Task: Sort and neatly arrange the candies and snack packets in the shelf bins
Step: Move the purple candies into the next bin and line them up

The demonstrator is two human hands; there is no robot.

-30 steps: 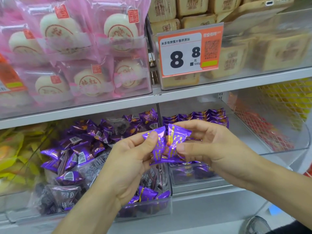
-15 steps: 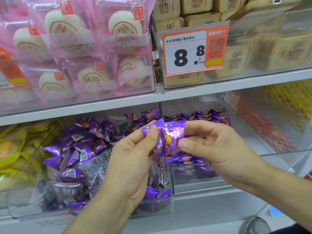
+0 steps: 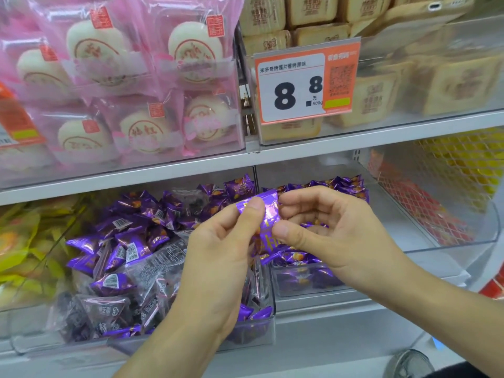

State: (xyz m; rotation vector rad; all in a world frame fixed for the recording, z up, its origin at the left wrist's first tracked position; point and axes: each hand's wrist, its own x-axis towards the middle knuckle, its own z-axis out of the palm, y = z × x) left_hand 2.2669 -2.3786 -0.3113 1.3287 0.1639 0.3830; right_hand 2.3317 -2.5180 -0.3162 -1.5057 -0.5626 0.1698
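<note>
- Store shelving fills the view: a white metal shelf point(image 3: 381, 137) carries clear bins of pink-wrapped round white cakes point(image 3: 131, 77) and tan square pastries point(image 3: 381, 91), with an orange-and-white price card point(image 3: 305, 85) clipped to the front.
- On the lower level, a clear plastic bin on the left point(image 3: 261, 331) is seen heaped with loose purple foil candy packets point(image 3: 131, 241) mixed with greyish translucent packets point(image 3: 161, 268); a clear plastic bin on the right point(image 3: 313, 293) holds purple packets stood in a tidy row point(image 3: 341, 186).
- A small stack of shiny purple candy packets point(image 3: 266, 227) is held in mid-air between both hands, in front of the divider between the two bins.
- The stack's upper corner is pinched by the left hand point(image 3: 218, 255) between thumb and curled fingers point(image 3: 231, 230); its other face is gripped by the right hand point(image 3: 327, 227), thumb in front, fingers curled behind.
- The stack's long axis is judged to run roughly upright, tipped slightly to the right.
- The tidy row lies just behind and below the right hand, so the right hand is judged the nearer for setting the stack down there, edges squared first.
</note>
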